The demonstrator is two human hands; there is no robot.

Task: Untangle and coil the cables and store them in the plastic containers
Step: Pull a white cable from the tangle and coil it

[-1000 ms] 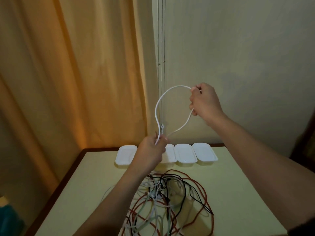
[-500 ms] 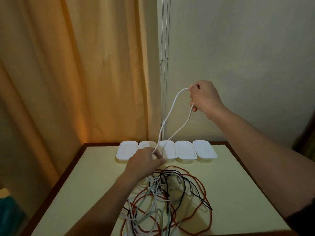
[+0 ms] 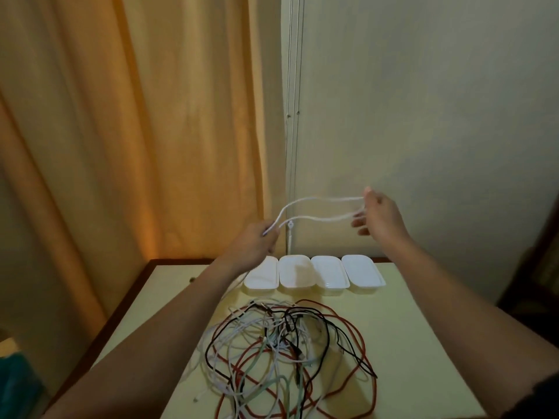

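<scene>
A white cable [image 3: 314, 199] hangs in the air as a long loop stretched sideways between my hands. My left hand [image 3: 255, 241] grips the gathered end of the loop above the table's far left. My right hand [image 3: 382, 217] is at the loop's other end, fingers spread and blurred, with the loop hooked over them. Below lies a tangle of red, black, white and pale green cables [image 3: 287, 352] on the table. A row of white plastic containers [image 3: 298, 273] stands behind the tangle; my left arm hides the leftmost part of the row.
The cream table [image 3: 423, 343] has a dark brown rim and stands in a corner. An orange curtain [image 3: 121, 131] hangs on the left, and thin blind cords [image 3: 292, 116] run down a pale wall behind. A teal object [image 3: 12, 385] sits at the bottom left.
My left hand rose from the table with the cable. My right hand dropped lower and moved right, its fingers opening. The loop went from hanging upright to stretched sideways.
</scene>
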